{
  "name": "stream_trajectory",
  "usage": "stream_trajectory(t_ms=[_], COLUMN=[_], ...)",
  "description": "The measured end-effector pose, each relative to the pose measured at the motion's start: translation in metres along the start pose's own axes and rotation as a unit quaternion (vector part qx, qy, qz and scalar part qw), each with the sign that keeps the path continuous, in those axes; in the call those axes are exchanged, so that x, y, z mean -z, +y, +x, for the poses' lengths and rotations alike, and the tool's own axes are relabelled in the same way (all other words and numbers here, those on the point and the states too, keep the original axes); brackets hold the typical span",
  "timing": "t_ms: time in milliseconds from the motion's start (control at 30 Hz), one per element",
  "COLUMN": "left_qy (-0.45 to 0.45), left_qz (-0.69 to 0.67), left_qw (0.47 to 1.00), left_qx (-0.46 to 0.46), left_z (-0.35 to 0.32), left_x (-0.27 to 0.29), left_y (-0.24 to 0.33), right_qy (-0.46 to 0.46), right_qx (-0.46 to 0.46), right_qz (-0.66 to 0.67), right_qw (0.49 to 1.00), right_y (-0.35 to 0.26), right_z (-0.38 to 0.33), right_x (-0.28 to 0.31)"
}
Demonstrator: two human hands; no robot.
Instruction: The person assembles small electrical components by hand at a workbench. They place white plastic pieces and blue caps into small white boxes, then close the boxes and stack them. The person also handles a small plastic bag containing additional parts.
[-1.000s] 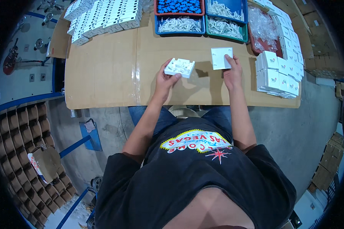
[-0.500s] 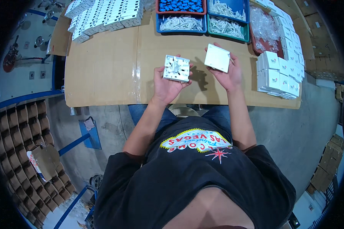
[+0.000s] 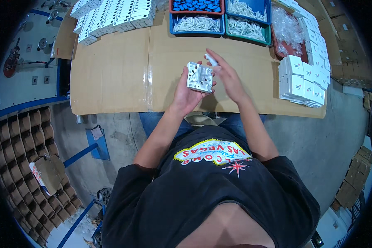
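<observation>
Over the cardboard-covered table, my left hand (image 3: 185, 96) grips a square white plastic housing (image 3: 200, 77). Its hollow side with small dark openings faces up, and my fingertips wrap round its far and right edges. Just to the right and slightly farther away, my right hand (image 3: 229, 78) is closed on a white square cover plate (image 3: 211, 60). The plate is tilted so that mostly its edge shows, somewhat blurred. Plate and housing are close together but look apart.
Cardboard (image 3: 111, 74) covers the table. White boxy units (image 3: 120, 16) stand in rows at the far left. Trays hold blue pieces (image 3: 196, 5) and white plastic parts (image 3: 196, 25). At the right are a red tray of clear bags (image 3: 286, 31) and stacked white boxes (image 3: 295, 84).
My right hand has moved left toward the housing and turned the cover plate from face-up to nearly edge-on. My left hand has shifted a little right with the housing.
</observation>
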State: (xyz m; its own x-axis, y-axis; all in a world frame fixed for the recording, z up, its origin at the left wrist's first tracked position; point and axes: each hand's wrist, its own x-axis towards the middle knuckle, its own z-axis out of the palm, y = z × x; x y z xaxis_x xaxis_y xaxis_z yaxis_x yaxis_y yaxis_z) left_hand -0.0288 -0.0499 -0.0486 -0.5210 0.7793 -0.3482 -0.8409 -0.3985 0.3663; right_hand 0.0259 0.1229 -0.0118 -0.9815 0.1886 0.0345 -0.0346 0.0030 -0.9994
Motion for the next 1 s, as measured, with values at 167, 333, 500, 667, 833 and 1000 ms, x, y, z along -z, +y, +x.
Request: stream_trajectory(t_ms=[167,333,500,667,833,1000], left_qy=[0.051,0.094,0.091,0.098,0.1,0.101], left_qz=[0.051,0.071,0.068,0.061,0.071,0.072], left_qw=[0.997,0.993,0.993,0.993,0.992,0.992], left_qx=[0.006,-0.012,-0.016,-0.014,-0.012,-0.015], left_z=[-0.001,-0.004,-0.005,-0.003,-0.004,-0.003], left_x=[0.0,-0.017,-0.02,-0.017,-0.019,-0.017], left_y=[-0.001,-0.001,-0.001,-0.002,-0.001,-0.002], right_qy=[-0.026,-0.041,-0.052,-0.061,-0.057,-0.051], right_qx=[0.11,0.129,0.155,0.161,0.161,0.176], right_qz=[-0.23,-0.273,-0.293,-0.29,-0.288,-0.286], right_qw=[0.967,0.952,0.942,0.941,0.942,0.941], right_y=[-0.003,-0.003,-0.001,-0.004,0.0,0.002], right_z=[-0.006,-0.007,-0.005,-0.005,-0.005,-0.006], right_x=[-0.014,-0.015,-0.013,-0.012,-0.012,-0.013])
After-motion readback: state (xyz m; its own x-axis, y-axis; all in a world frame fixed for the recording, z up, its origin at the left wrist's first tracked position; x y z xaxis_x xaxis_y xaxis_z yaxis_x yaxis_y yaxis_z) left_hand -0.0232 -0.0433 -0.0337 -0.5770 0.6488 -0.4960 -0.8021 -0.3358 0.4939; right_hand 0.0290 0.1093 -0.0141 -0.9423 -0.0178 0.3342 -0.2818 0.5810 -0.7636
